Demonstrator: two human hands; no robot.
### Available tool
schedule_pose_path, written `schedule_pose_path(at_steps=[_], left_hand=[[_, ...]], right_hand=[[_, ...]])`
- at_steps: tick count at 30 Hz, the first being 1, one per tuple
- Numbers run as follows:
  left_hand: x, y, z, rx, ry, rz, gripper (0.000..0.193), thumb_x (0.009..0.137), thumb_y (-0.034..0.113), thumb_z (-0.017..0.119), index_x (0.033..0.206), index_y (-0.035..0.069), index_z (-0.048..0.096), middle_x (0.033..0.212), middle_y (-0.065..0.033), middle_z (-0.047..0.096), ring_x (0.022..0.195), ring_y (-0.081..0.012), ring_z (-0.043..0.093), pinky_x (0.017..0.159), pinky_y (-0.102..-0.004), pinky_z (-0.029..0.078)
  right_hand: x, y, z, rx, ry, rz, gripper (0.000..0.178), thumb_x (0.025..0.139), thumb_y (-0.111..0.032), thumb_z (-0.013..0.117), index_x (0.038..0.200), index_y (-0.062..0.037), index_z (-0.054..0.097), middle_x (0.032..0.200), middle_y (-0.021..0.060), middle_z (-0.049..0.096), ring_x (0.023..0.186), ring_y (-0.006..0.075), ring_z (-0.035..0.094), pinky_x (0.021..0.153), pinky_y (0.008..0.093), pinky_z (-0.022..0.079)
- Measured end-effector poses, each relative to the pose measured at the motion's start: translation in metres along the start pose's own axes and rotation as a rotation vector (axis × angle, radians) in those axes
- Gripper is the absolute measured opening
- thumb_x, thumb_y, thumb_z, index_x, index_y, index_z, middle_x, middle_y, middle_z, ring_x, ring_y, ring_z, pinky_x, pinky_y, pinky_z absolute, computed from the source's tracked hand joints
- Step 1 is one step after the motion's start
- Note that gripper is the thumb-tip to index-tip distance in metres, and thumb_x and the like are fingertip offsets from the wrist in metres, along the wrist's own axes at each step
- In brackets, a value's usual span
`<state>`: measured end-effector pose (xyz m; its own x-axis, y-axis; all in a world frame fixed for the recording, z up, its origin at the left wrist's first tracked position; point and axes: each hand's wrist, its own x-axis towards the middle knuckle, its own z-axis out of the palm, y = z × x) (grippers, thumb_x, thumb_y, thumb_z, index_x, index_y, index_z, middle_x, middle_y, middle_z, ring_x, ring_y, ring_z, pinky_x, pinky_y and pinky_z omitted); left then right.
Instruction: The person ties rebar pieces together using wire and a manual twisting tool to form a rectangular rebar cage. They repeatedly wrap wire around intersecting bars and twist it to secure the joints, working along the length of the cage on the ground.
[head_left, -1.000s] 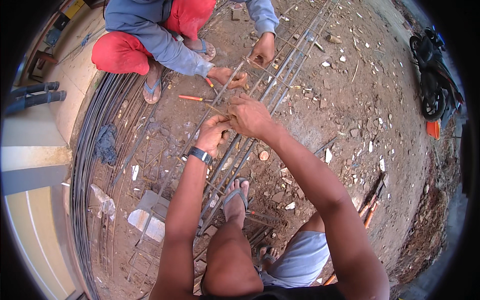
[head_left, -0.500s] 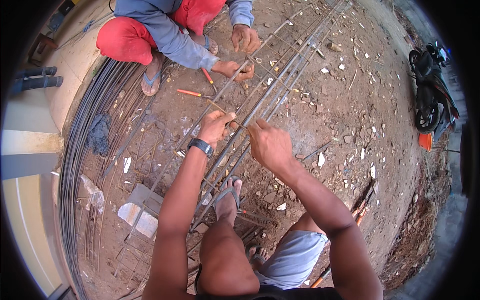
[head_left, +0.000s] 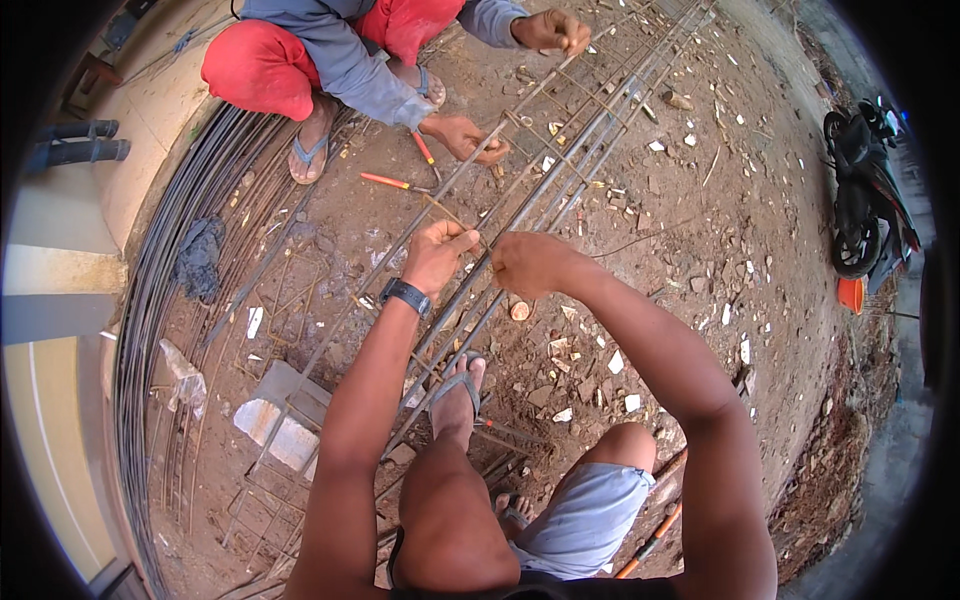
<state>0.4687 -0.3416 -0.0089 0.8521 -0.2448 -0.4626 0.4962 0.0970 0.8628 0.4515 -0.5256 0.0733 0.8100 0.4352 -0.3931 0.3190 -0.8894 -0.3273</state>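
Observation:
A long rebar cage (head_left: 545,190) of dark bars and thinner stirrups slants from lower left to upper right in front of me. My left hand (head_left: 437,258), a dark watch on its wrist, is closed in a pinch at a stirrup on the cage. What sits in its fingertips is too small to name. Across the middle bars, my right hand (head_left: 528,265) is closed with fingers bent down at the same joint. A thin wire (head_left: 640,241) trails out to the right from behind it; its other end is hidden in the hand.
A co-worker's hand (head_left: 465,138) touches the cage farther up; their other hand (head_left: 552,32) is raised beside it. Pincers with red-orange handles (head_left: 385,181) lie left of the cage. Rebar (head_left: 165,300) is bundled along the wall. A motorcycle (head_left: 865,195) stands far right.
My right hand has shifted up and left, turning over the bars, and a thin wire now shows beside it. The co-worker's far hand has lifted up and to the right. My left hand barely moved.

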Motion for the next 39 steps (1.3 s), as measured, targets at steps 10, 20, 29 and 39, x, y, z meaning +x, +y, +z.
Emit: schedule_pose_path(at_steps=[10, 20, 29, 39], left_hand=[[0.001, 0.005, 0.004, -0.047, -0.072, -0.054, 0.017, 0.095, 0.016, 0.072, 0.1, 0.002, 0.064, 0.086, -0.0055, 0.07, 0.048, -0.0007, 0.04, 0.04, -0.0186, 0.029], [-0.001, 0.008, -0.001, 0.016, -0.041, -0.085, 0.021, 0.098, 0.025, 0.07, 0.102, 0.005, 0.063, 0.088, -0.0053, 0.07, 0.051, -0.0021, 0.045, 0.04, -0.0174, 0.031], [-0.001, 0.012, 0.0, 0.042, -0.024, -0.088, 0.018, 0.099, 0.023, 0.067, 0.102, 0.005, 0.064, 0.089, -0.0055, 0.07, 0.053, -0.0025, 0.046, 0.041, -0.018, 0.031], [-0.005, 0.01, -0.001, 0.01, -0.004, -0.078, 0.017, 0.098, 0.018, 0.067, 0.104, 0.002, 0.067, 0.089, -0.0073, 0.072, 0.052, -0.0032, 0.046, 0.043, -0.0205, 0.034]], right_hand=[[-0.021, 0.043, -0.026, 1.096, 0.286, 0.419, 0.033, 0.095, -0.032, 0.073, 0.076, -0.0076, 0.062, 0.056, -0.0055, 0.045, 0.045, 0.0078, 0.032, 0.043, 0.0279, 0.026], [-0.171, -0.025, 0.171, 0.049, 0.344, -0.096, 0.037, 0.092, -0.025, 0.067, 0.124, -0.0102, 0.054, 0.107, 0.013, 0.055, 0.095, 0.0281, 0.052, 0.081, 0.0441, 0.044], [-0.188, -0.073, 0.29, 0.102, -0.521, 0.305, 0.061, 0.084, -0.025, 0.075, 0.132, -0.0041, 0.044, 0.127, 0.0201, 0.058, 0.12, 0.0373, 0.062, 0.085, 0.0438, 0.058], [-0.208, 0.0, 0.117, 0.167, -0.7, 0.293, 0.052, 0.097, -0.022, 0.053, 0.147, -0.0135, 0.046, 0.115, 0.0188, 0.07, 0.107, 0.036, 0.069, 0.095, 0.0478, 0.053]])
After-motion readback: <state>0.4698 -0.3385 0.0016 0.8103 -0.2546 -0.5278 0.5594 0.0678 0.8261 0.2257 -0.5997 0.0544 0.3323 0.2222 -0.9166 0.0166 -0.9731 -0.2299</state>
